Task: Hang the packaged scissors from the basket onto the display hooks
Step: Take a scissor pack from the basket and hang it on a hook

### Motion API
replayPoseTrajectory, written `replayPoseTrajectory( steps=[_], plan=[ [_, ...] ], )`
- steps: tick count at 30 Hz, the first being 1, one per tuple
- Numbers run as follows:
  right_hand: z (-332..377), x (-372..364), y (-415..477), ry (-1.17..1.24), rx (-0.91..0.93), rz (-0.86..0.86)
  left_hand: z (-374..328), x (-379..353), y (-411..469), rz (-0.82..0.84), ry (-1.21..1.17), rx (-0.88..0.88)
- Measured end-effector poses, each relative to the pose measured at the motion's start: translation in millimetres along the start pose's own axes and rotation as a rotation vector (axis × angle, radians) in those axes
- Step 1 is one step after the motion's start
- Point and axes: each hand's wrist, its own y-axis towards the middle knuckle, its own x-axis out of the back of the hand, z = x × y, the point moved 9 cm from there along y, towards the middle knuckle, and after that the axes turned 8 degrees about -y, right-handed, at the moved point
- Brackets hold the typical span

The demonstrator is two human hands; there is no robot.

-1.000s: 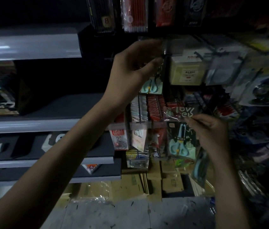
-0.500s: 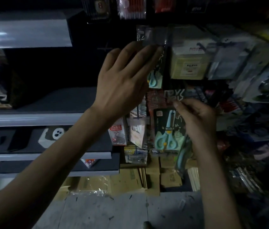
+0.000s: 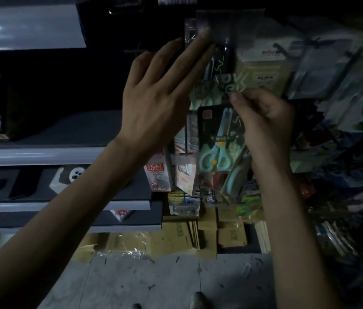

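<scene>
My right hand (image 3: 263,117) pinches the top of a scissors pack (image 3: 217,141), a black card with mint-green scissors, and it hangs below my fingers. More mint packs (image 3: 235,177) hang lower from the same hand. My left hand (image 3: 160,94) is raised with its fingers straight, the tips touching a scissors pack (image 3: 209,72) that hangs from a display hook. That hook sits behind a clear plastic tag (image 3: 225,25). The basket is out of view.
Grey shelves (image 3: 42,155) with dark items run along the left. Hooks at the right carry packs of other goods (image 3: 263,70). Flattened cardboard boxes (image 3: 176,239) lie on the concrete floor below the rack.
My right hand has lifted its scissors pack up toward the hanging pack. My left hand went from pinching at the hook to straight fingers against the hung pack.
</scene>
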Motion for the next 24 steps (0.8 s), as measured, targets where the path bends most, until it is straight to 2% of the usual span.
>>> replayPoseTrajectory(
  steps=[24],
  plan=[
    [17, -23, 48, 0.047, 0.102, -0.027, 5, -2, -4, 0.077, -0.048, 0.035]
  ],
)
